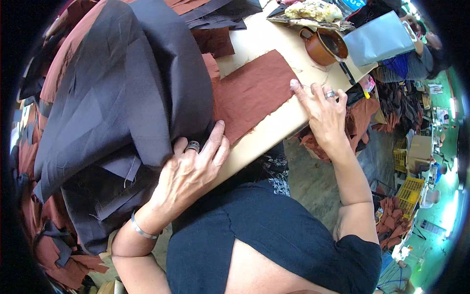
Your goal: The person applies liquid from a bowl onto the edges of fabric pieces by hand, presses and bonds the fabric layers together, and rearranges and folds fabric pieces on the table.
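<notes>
A rust-red cloth piece (257,93) lies flat on the pale table (267,128), its left end beside a large heap of dark cloth (112,88). My left hand (193,164) rests at the lower right edge of the heap, fingers bent, one fingertip near the red piece's left end; whether it pinches any cloth is hidden. At the red piece's right corner, my right hand (320,105) has its fingers apart, with the index fingertip at the corner and nothing held.
A brown mug (325,46) stands near the table's far right edge, beside a grey-blue folder (379,39) and a dark narrow object (347,73). Red and dark scraps hang at the left. Yellow crates (410,193) stand on the right, and a person's arm (417,44) shows beyond the folder.
</notes>
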`<state>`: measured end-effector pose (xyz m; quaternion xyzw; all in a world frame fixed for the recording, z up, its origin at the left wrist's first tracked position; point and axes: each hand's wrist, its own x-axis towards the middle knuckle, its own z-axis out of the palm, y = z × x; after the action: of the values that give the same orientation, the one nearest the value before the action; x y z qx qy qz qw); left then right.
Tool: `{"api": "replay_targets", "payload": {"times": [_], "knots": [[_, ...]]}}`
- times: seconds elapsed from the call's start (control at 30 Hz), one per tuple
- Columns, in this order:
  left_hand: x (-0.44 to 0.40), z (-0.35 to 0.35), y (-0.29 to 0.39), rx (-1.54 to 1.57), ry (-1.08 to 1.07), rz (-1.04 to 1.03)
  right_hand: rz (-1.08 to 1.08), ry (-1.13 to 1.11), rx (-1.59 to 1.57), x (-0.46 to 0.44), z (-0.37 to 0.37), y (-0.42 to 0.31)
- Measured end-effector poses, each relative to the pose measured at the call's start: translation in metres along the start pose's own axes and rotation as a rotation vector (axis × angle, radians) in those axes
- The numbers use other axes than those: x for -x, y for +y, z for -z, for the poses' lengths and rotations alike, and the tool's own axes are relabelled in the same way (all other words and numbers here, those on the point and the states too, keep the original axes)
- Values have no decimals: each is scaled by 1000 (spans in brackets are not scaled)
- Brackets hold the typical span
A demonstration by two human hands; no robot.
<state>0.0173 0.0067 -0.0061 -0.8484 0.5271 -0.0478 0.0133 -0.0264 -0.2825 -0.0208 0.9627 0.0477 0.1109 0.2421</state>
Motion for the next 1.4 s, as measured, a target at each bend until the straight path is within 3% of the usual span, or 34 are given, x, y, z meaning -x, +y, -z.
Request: {"api": "replay_targets", "payload": {"times": [0.13,0.2,0.3,0.43,0.53,0.63,0.83,0.9,0.93,1.07,1.1,1.33,1.4], "knots": [[1,1,1,23,-16,15,77,39,-288,9,12,-27],[1,0,1,23,-19,18,102,-43,-391,8,21,-31],[1,0,1,16,-38,9,43,82,-371,-5,13,-3],[-1,2,0,71,-32,21,-271,192,-311,-30,0,67],[-2,4,1,134,-29,46,-242,124,-258,-46,-22,111],[-3,5,-1,144,-8,44,-286,-110,-151,-61,-27,119],[-5,7,-1,291,-9,102,-271,-403,-307,-78,-26,133],[-5,7,-3,283,37,90,-244,-93,-287,-68,-31,137],[-5,8,-3,292,21,92,-229,59,-278,-63,-31,136],[-4,7,-2,272,-29,79,-243,40,-186,-44,-6,106],[-3,6,-2,250,-36,75,-198,153,-155,-38,-3,97],[-3,6,-1,238,-35,77,-50,-111,-946,-8,26,-8],[-3,6,0,245,-29,77,-5,-96,-910,-4,19,-19]]}}
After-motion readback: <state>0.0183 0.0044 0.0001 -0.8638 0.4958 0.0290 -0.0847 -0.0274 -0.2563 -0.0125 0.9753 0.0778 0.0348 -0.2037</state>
